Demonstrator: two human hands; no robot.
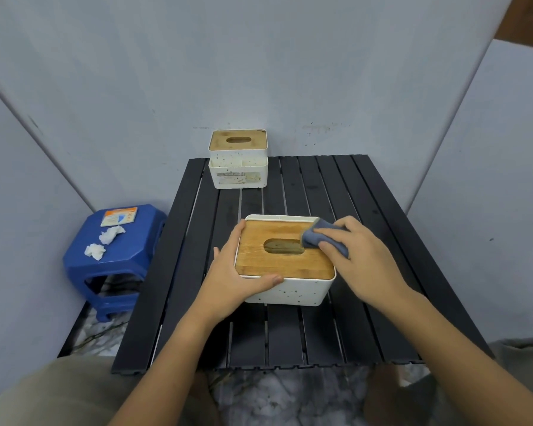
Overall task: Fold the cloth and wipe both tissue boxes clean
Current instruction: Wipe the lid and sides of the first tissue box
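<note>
My knees in khaki trousers (53, 392) sat nearest, at the bottom of the view, with the marbled floor (277, 395) between them, and my forearms reached out over the black slatted table (382, 272). My left hand (234, 272) gripped the near tissue box (285, 292), fingers curled round its left side and the thumb lying along the front edge of its wooden lid (259, 256). My right hand (360, 256) pressed the folded grey-blue cloth (317, 236) down on the lid's far right corner, just beside the oval slot (285, 245), fingers bent over the cloth. The far tissue box (238, 167) stood at the table's back edge, well apart, against the wall. Off to the left, a blue stool (130, 259) carried two crumpled tissues (103, 242) and a small orange-and-white packet (119, 216)
</note>
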